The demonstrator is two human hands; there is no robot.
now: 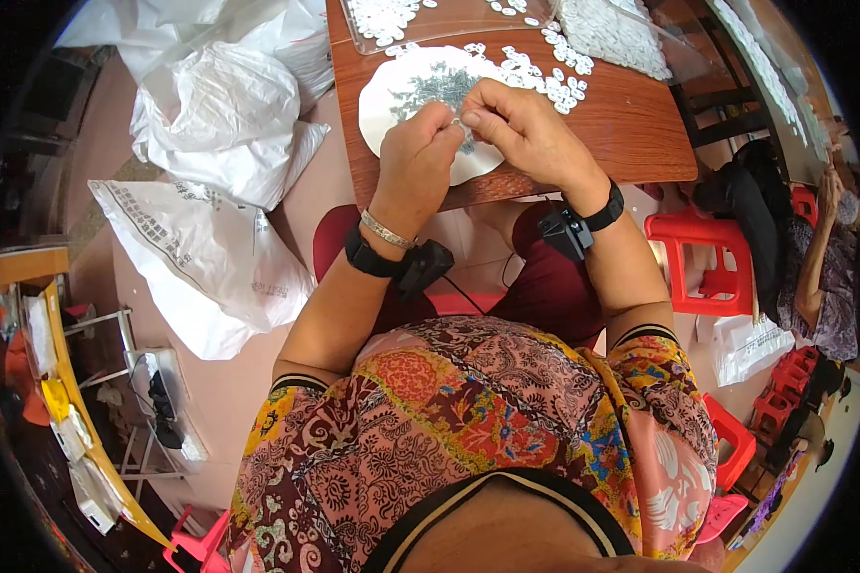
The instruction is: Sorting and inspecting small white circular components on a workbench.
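Note:
Both hands meet over a round white plate (380, 119) at the table's near edge. Small grey metal-looking pieces (440, 84) are heaped on the plate. The fingers of my left hand (414, 162) are closed in a pinch, palm side hidden. Close against it, my right hand (530, 134) pinches too, thumb and forefinger pressed together. Something tiny and pale shows between the fingertips, too small to name. Loose white oval pieces with holes (562, 91) lie just beyond and to the right of the plate.
On the brown wooden table (631, 129) stand a clear tray (449, 33) with white pieces and a clear bag of white pieces (613, 40). Large white sacks (215, 124) fill the floor at left. A red stool (702, 263) stands at right, near another person (822, 277).

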